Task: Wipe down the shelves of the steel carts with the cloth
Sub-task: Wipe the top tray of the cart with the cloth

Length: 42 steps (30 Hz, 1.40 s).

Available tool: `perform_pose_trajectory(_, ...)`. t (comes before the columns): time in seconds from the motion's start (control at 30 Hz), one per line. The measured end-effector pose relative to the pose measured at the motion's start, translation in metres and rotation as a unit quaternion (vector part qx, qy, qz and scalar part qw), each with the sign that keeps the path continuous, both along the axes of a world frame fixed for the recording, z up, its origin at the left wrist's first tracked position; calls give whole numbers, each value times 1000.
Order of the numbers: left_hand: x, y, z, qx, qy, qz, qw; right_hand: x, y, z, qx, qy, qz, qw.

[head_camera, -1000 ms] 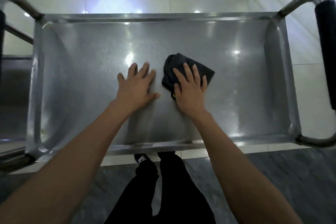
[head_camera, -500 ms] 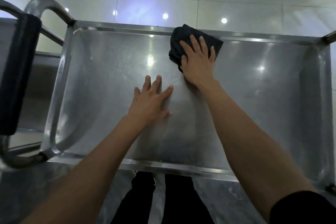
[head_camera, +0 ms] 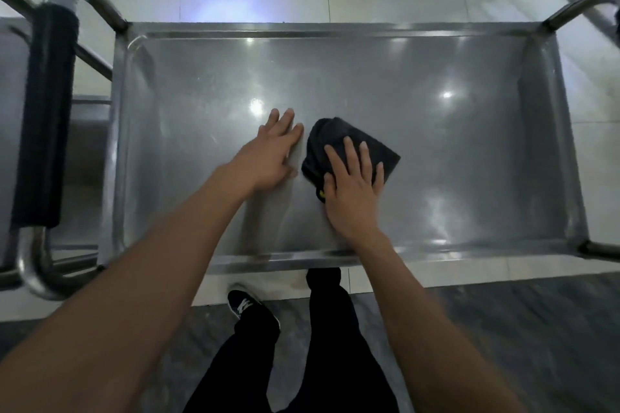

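Observation:
The top shelf of a steel cart fills the middle of the head view, shiny and rimmed all round. A dark bunched cloth lies near the shelf's centre. My right hand presses flat on the cloth with straight, spread fingers, covering its near half. My left hand rests flat on the bare steel just left of the cloth, fingers straight and nearly touching its edge.
A steel handle with a black foam grip stands at the cart's left end, and a bare steel handle at the right end. Another steel shelf shows beyond the left handle. My legs and a shoe stand on the dark floor below.
My right hand has pulled the cloth back from the far rim toward the shelf's centre. My left hand stays flat on the steel, now right beside the cloth.

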State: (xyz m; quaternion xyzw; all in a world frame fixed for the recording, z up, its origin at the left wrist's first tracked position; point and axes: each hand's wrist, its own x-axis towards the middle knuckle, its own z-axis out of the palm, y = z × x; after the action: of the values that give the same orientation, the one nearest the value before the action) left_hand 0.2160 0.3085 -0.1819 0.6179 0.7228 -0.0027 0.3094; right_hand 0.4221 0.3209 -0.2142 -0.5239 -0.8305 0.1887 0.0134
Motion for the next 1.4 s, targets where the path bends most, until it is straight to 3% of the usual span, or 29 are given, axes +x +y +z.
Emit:
perform_pose_trajectory(0.07, -2, -7, 0, 21, -4, -2, 1000, 6, -31, 3, -14, -2, -19, 1000)
perform_pose_trajectory(0.2, -12, -24, 5, 74, 95, -10, 993, 22, -81, 6, -2, -27, 3, 1000)
perform_pose_trajectory(0.37, -39, -41, 4, 32, 97, 76, 992, 31, -111, 2, 22, -57, 36, 998)
perform_pose_trajectory(0.47, -48, -48, -1, 20, 112, 74, 991, 26, -105, -1, 28, -65, 31, 997)
perform_pose_trajectory(0.87, -56, -41, -8, 17, 170, 49, 984, -99, 56, 1, -6, -21, 48, 999)
perform_pose_trajectory(1.1, -57, -35, -16, 25, 151, 62, 986, -164, 144, -3, 5, -16, 62, 998)
perform_pose_trajectory(1.4, -63, -38, -14, 32, 127, 65, 989, -169, 143, 5, -3, -13, 87, 996)
